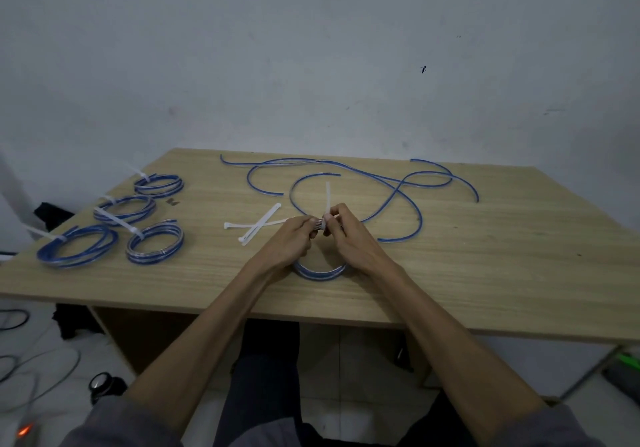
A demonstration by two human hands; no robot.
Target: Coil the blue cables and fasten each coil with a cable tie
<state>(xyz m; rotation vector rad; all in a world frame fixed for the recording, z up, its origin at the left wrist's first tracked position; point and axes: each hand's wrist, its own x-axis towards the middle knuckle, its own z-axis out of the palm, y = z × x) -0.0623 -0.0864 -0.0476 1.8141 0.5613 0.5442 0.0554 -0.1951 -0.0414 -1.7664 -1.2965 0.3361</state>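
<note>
Here we hold the springy blue plastic-sheathed cable coil (320, 271) at the near middle of the pale wood-grain bench (485, 273), its top pinched in our left hand (291, 242), fingers curled round the strands; our right hand (349, 235) pinches the thin white nylon cable tie (327, 200), tail pointing to twelve o'clock. The coil looks light, smooth, apt to spring open, so we'd grip beside the tie. Four tied coils (110, 221) lie at nine o'clock, loose blue cables (381, 183) at one o'clock, spare white ties (256, 226) at ten
</note>
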